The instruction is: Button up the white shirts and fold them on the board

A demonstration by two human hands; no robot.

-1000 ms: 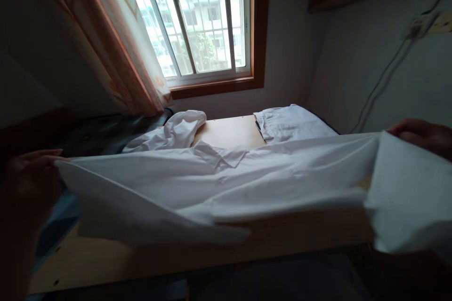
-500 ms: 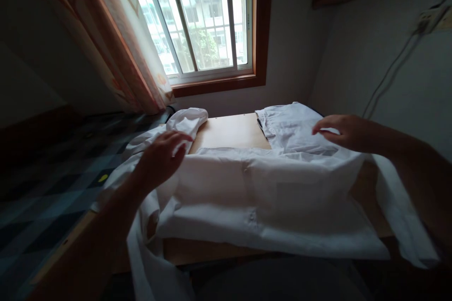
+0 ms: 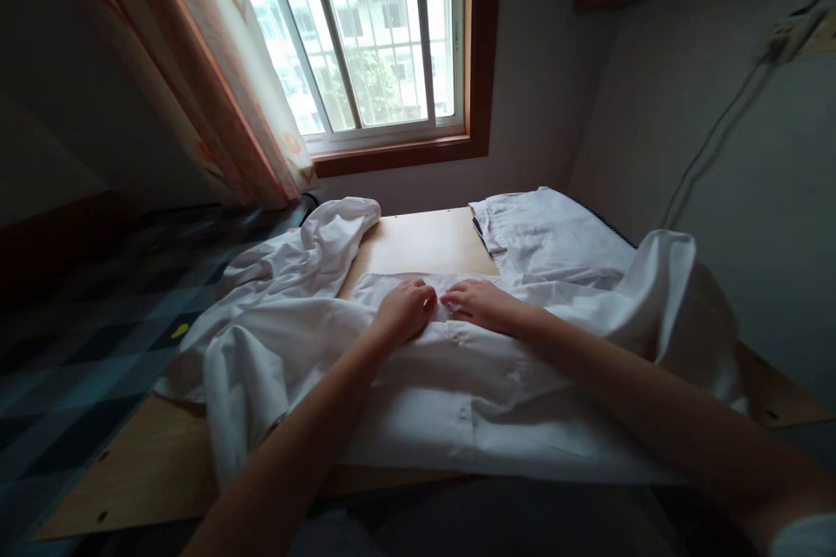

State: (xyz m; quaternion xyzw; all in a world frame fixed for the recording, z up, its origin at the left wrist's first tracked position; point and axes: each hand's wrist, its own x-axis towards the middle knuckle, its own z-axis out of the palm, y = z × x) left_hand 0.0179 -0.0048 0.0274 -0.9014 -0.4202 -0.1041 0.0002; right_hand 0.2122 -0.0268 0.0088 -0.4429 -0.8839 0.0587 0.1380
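Observation:
A white button shirt [image 3: 457, 383] lies spread on a light wooden board [image 3: 424, 239], its front facing up. My left hand [image 3: 405, 311] and my right hand [image 3: 480, 303] meet at the shirt's far middle, near the collar. Both have their fingers curled and pinched on the cloth there. One sleeve [image 3: 672, 296] is bunched up at the right, and the other sleeve [image 3: 241, 374] hangs over the board's left edge.
A second crumpled white garment [image 3: 326, 235] lies at the far left of the board, and a folded white one [image 3: 549, 231] at the far right. A window [image 3: 366, 35] with a curtain [image 3: 215, 70] is ahead. A dark checked bedcover [image 3: 84, 322] lies to the left.
A second ago I held the shirt stretched out by its sides. It has since been laid on the board, and both hands have come together at its collar.

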